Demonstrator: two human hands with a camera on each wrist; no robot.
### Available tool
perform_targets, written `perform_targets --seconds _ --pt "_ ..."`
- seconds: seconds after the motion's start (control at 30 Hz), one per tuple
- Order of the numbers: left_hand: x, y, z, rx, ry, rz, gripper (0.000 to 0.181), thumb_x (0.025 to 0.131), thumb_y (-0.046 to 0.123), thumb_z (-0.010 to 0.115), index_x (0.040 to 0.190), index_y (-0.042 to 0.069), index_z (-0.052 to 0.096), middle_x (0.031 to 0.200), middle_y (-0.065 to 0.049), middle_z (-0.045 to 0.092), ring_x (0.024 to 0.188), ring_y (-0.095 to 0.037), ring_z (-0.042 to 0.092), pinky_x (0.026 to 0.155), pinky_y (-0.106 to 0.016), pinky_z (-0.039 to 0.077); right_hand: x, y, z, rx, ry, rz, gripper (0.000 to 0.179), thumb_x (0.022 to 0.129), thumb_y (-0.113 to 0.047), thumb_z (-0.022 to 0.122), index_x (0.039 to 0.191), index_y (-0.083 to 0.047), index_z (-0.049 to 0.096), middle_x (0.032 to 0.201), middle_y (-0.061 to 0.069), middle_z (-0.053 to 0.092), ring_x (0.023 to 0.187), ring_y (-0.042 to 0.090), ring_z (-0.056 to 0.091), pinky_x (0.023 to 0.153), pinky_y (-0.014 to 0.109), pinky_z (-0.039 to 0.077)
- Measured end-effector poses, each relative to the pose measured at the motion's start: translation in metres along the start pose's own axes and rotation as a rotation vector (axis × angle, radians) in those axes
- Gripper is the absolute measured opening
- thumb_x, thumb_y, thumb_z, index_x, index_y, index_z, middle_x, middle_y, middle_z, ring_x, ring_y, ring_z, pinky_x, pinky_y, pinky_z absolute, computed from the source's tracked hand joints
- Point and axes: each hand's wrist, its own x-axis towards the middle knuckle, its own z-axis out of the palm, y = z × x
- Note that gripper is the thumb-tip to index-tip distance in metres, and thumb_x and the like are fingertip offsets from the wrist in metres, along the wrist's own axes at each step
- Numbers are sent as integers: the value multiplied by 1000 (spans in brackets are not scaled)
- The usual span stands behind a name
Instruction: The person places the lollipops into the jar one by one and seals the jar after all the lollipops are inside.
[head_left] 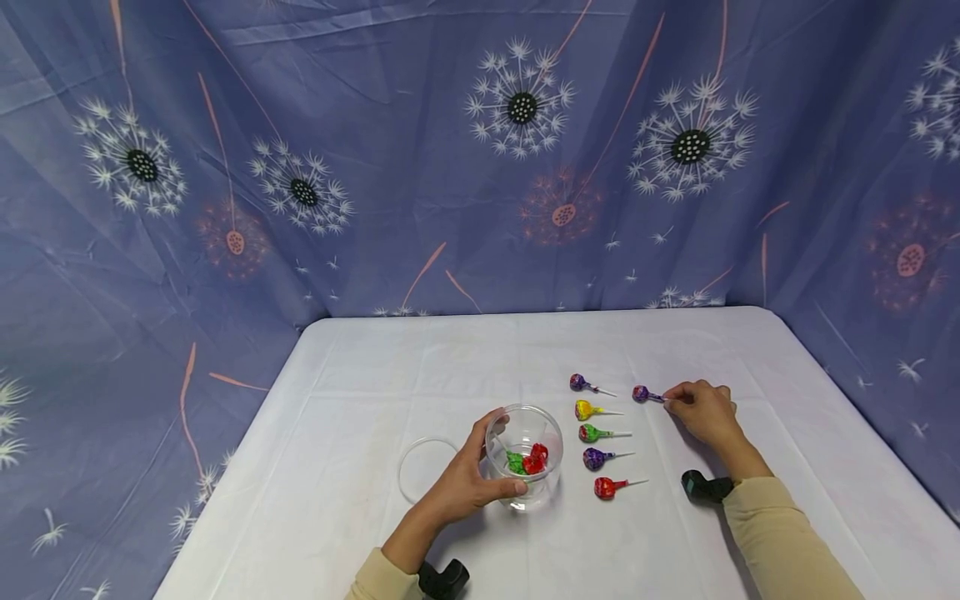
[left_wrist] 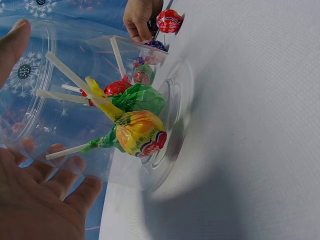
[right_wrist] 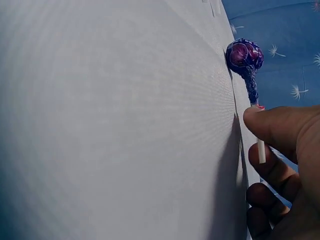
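Observation:
My left hand (head_left: 463,483) grips a clear plastic tub (head_left: 536,498), thumb on the near side and fingers round the far side. In the left wrist view, a yellow lollipop (left_wrist: 140,132), green lollipops (left_wrist: 142,99) and a red lollipop (left_wrist: 117,88) lie in the tub with their sticks toward its mouth. To the right, my right hand (head_left: 705,414) pinches the white stick of a purple lollipop (right_wrist: 245,55) between thumb and finger. Its wrapped head points left, at or just above the table; contact is unclear.
Between the hands, a column of lollipops runs down the white tablecloth (head_left: 360,375): purple (head_left: 577,382), yellow (head_left: 582,409), green (head_left: 588,433), another purple (head_left: 594,458) and red (head_left: 604,488). A thin clear ring, perhaps a lid (head_left: 401,471), lies left of the tub.

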Motion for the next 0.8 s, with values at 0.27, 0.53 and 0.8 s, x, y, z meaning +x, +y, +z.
perform_targets --seconds 0.27,0.53,0.8 --pt "1 -1 0 10 -2 -4 95 74 34 79 148 31 19 152 8 32 142 -23 31 115 -52 27 -3 -5 -2 44 19 -20 16 89 -15 59 93 -4 69 94 20 60 94 39 41 76 51 25" --pt "0 -1 0 14 -3 2 95 75 33 79 148 30 19 152 7 32 142 -22 31 115 -52 27 -8 -21 -7 78 36 -49 18 90 -17 59 95 -3 69 92 18 59 92 32 39 73 40 25" --pt "0 -1 0 14 -2 -1 95 75 33 79 149 28 19 152 6 31 142 -23 30 115 -53 27 -11 -44 -15 117 84 -128 16 90 -18 63 92 -5 71 91 16 61 91 24 39 72 32 27"
